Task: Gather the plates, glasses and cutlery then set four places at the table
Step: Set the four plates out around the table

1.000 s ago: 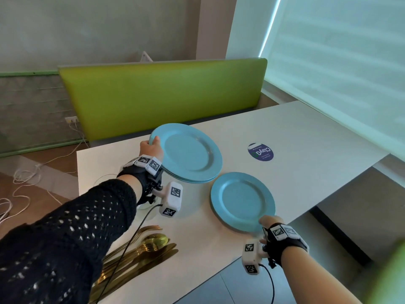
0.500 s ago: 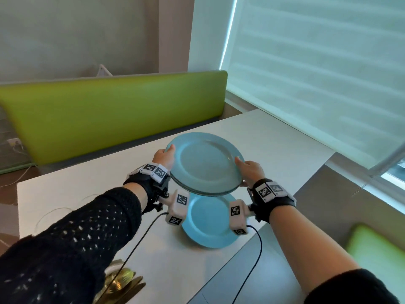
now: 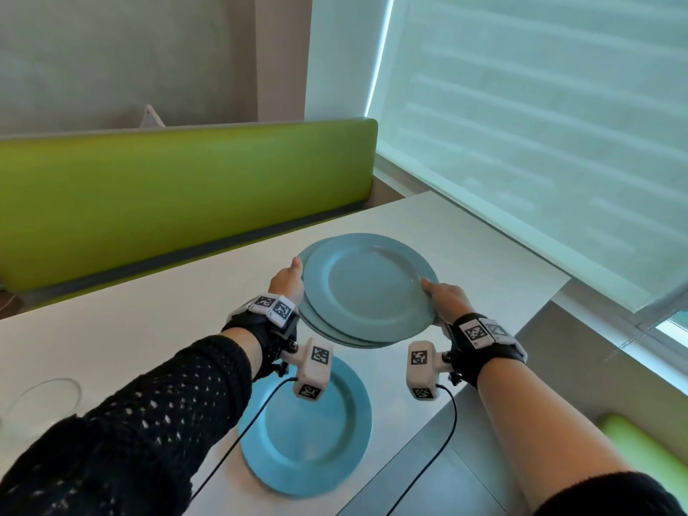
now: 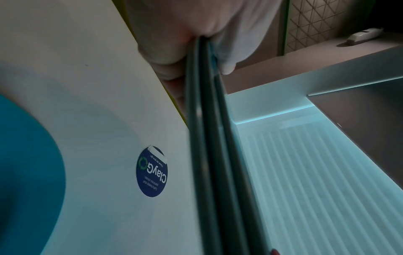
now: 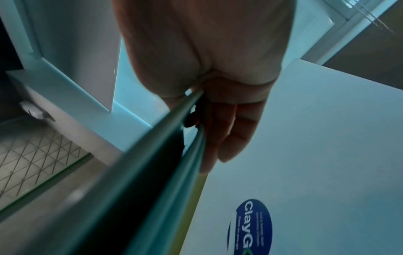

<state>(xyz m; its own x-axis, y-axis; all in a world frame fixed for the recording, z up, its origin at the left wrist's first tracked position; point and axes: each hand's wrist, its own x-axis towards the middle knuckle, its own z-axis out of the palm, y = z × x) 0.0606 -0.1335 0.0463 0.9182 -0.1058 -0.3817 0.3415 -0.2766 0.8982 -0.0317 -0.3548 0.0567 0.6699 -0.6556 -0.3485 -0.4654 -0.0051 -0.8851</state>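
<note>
Both hands' grip pinches plate stack [image 3: 368, 288].

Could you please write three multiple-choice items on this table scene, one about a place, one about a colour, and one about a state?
1. Where does the single round blue plate lie?
A. On the green bench
B. On the white table, near its front edge
C. On the window sill

2. What colour is the round sticker on the white table?
A. Red
B. Yellow
C. Dark blue

3. How is the stack of blue plates being kept?
A. Held above the table by both hands
B. Resting flat on the table, untouched
C. Held by the left hand alone

Answers:
1 B, the head view shows it flat on the table below the wrists.
2 C, both wrist views show a dark blue disc with white lettering.
3 A, the left hand and the right hand grip opposite rims.
</note>
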